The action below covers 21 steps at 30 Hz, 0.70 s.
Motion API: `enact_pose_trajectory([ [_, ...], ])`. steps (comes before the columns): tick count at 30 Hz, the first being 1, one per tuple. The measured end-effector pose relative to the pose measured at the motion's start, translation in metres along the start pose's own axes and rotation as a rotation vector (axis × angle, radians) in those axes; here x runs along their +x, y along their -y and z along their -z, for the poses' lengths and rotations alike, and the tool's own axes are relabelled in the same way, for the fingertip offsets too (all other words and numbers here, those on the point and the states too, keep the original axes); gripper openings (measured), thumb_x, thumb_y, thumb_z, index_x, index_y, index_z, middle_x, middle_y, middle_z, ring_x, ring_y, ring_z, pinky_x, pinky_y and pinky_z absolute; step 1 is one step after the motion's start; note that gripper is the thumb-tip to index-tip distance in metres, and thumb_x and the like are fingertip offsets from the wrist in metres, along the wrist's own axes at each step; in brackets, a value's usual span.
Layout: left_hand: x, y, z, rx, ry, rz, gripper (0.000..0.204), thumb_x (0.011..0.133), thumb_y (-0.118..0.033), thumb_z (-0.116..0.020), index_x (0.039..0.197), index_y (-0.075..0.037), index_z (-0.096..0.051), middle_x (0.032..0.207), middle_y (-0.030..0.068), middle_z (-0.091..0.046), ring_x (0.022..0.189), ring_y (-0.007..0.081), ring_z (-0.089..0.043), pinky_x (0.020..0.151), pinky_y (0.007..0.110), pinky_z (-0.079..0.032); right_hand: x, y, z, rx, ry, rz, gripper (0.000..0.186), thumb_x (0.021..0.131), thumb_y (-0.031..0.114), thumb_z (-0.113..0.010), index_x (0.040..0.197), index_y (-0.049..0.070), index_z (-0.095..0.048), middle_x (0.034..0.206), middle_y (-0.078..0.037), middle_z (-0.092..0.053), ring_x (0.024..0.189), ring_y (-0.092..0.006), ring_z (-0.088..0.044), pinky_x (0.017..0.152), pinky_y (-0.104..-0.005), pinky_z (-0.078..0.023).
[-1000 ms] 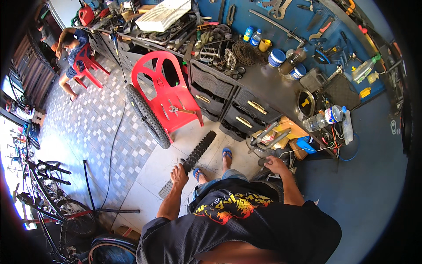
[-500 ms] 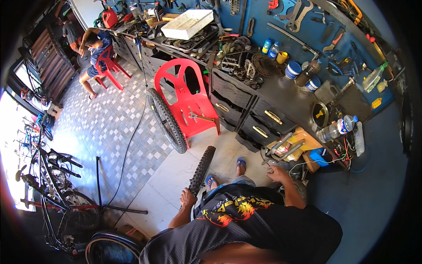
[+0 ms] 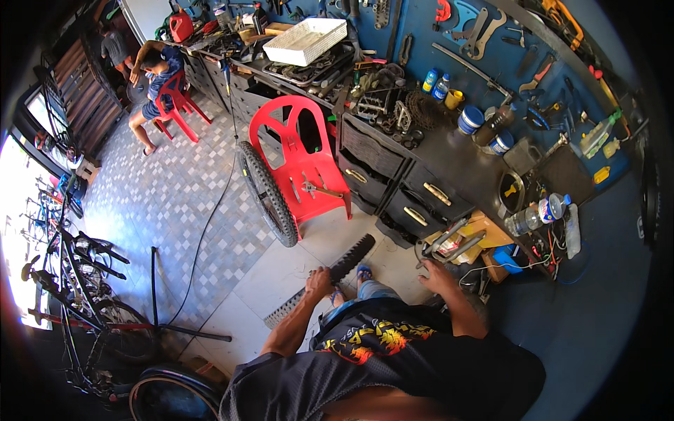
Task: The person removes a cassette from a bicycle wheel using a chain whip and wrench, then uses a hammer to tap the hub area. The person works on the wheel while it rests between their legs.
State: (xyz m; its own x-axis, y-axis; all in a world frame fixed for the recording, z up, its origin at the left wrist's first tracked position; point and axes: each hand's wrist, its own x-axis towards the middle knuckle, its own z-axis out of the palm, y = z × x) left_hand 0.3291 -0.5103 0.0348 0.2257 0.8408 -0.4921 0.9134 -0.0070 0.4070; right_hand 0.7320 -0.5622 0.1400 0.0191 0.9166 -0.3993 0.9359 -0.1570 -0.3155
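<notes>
Well, starting far left of the left hand [image 3: 319, 282], past crowded bicycles [image 3: 68, 263], then opening onto a broad stretch of tiled floor [image 3: 175, 210]. Bounded, ahead and left of those fingers, by an upright tyre [image 3: 275, 203] just beside a red chair [image 3: 295, 168], with tools [image 3: 326, 191] on the seat. Gripping a black tyre [image 3: 351, 258] with the left fingers wrapped round its tread; held slanting, from behind-left of the knuckles to ahead-right of them, above paler floor [image 3: 246, 288]. Edged, well ahead of the right hand [image 3: 441, 277], by a black desk [image 3: 449, 158] running down toward the right. Partly bending the right fingers just beside grey metal tubes [image 3: 460, 245]; cannot tell holding from hovering.
</notes>
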Motion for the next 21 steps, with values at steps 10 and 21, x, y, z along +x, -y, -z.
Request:
enact_pose_trajectory([
  [10,0.015,-0.122,0.07,0.2,0.093,-0.472,0.053,0.07,-0.015,-0.075,0.121,-0.01,-0.061,0.119,0.0125,-0.06,0.118,0.0355,-0.059,0.094,0.048,-0.054,0.058,0.061,-0.013,-0.136,-0.042,0.527,0.086,0.067,0.037,-0.088,0.138,0.005,-0.051,0.132,-0.017,-0.057,0.126,-0.0377,-0.052,0.109,-0.0493,-0.04],
  [21,0.056,-0.074,0.076,-0.245,-0.129,-0.161,0.059,0.09,-0.029,-0.072,0.141,-0.008,-0.052,0.13,0.022,-0.063,0.125,0.0383,-0.059,0.105,0.046,-0.049,0.141,0.025,-0.017,-0.169,0.103,0.199,0.055,0.074,0.032,-0.077,0.117,0.002,-0.06,0.115,-0.02,-0.069,0.111,-0.0422,-0.064,0.096,-0.0498,-0.052],
])
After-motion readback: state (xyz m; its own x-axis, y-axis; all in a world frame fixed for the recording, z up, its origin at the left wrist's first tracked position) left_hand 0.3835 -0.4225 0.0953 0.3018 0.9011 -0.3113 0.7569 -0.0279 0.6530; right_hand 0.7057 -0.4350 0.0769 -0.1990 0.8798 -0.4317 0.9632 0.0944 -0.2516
